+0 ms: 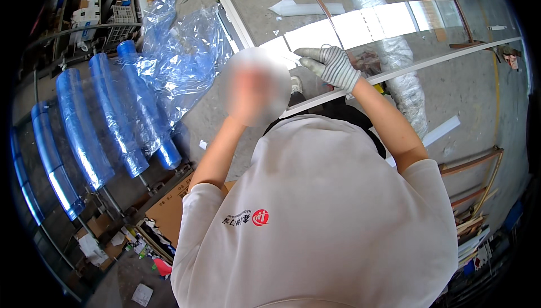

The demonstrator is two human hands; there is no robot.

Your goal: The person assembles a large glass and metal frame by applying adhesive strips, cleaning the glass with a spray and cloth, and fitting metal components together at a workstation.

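My left hand (255, 89) is smeared by a round blur, so its fingers and anything in them are hidden. It is near the lower end of a long white bar (230, 9). My right hand (332, 65) wears a grey-and-white striped glove. Its thumb and fingers point left and come together beside a small white piece, but what they pinch cannot be made out. Below the right wrist, a second long white bar (406, 75) runs from my waist toward the far right. Just beyond my hands lies a row of white panels (360, 26).
Several blue film rolls (84, 130) sit on a rack at the left, with loose clear film (189, 54) beside them. A wrapped tube-like bundle (403, 77) lies on the floor under the bar. Brown metal frames (473, 175) stand at the right, near stacked strips. Cluttered shelves (93, 18) are far left.
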